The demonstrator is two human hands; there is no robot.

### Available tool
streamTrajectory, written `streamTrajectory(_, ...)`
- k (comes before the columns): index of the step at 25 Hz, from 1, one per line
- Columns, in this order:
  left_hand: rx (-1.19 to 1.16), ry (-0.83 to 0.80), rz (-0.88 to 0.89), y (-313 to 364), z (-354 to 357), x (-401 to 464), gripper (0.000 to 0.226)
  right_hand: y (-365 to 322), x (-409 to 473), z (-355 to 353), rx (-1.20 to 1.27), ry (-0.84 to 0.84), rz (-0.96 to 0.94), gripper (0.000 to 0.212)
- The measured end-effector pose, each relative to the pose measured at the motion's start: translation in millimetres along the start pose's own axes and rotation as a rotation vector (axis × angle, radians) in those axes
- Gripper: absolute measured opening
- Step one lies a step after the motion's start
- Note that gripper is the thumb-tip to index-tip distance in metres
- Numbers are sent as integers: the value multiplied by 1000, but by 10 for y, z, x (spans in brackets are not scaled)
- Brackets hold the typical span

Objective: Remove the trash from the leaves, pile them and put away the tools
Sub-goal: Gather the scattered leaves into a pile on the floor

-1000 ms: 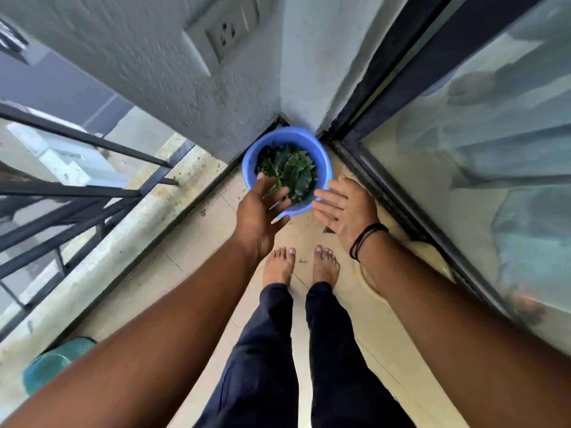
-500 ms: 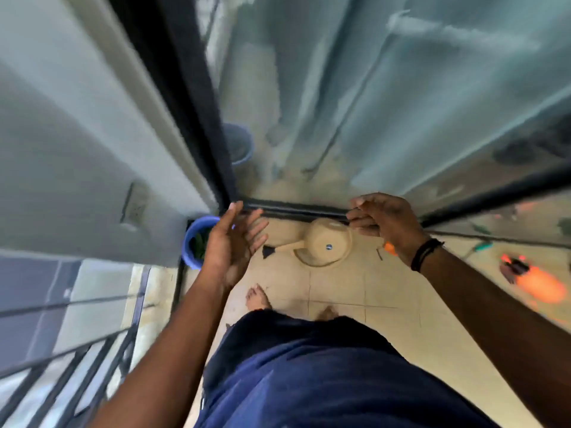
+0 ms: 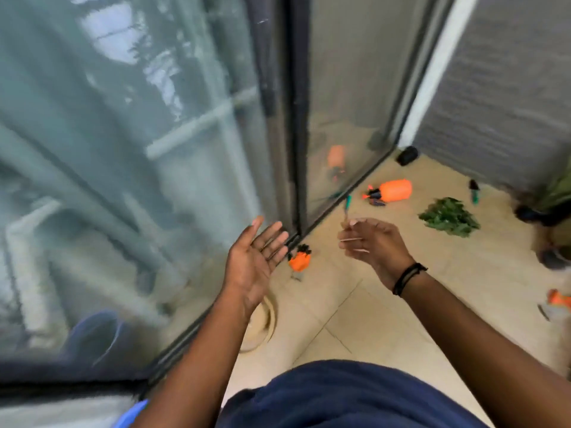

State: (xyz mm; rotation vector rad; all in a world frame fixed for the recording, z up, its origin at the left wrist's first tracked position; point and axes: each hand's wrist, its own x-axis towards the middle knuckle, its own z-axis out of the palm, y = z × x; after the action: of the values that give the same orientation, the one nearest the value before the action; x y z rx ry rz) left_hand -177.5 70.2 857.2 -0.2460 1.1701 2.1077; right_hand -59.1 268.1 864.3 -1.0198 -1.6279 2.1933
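Bucket gone from my view since earlier; leaf pile [image 3: 449, 217] appears ahead. Left hand [image 3: 251, 264] spread, right hand [image 3: 375, 249] loosely curled, both empty, beside glass door [image 3: 123, 149].

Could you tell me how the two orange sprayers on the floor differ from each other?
The far sprayer looks larger and lies on its side in the open; the near sprayer looks smaller and sits beside the door track, just beyond the left hand. Both are orange with dark tops.

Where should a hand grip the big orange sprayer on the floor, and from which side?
Probably round the orange tank from above, judging by its pose: the sprayer lies on its side with the rounded tank facing up, the black nozzle head pointing at the glass door. Blur hides any handle.
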Motion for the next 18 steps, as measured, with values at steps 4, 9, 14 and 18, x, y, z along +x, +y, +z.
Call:
streamTrajectory(4,126,-148,-112,-636,1152,205,49,-111,-36,-1192,159,186,-14,20)
streamTrajectory(9,227,-241,-187,-1124,1949,324,47,-308,-83,-2027,248,347,-60,21)
streamTrajectory(14,303,-295,-302,-1699,2684,849,47,-550,83,-2757,328,517,-81,20)
streamTrajectory(18,328,-335,-393,-2169,3381,1446,46,-768,527,-3431,317,618,-107,21)
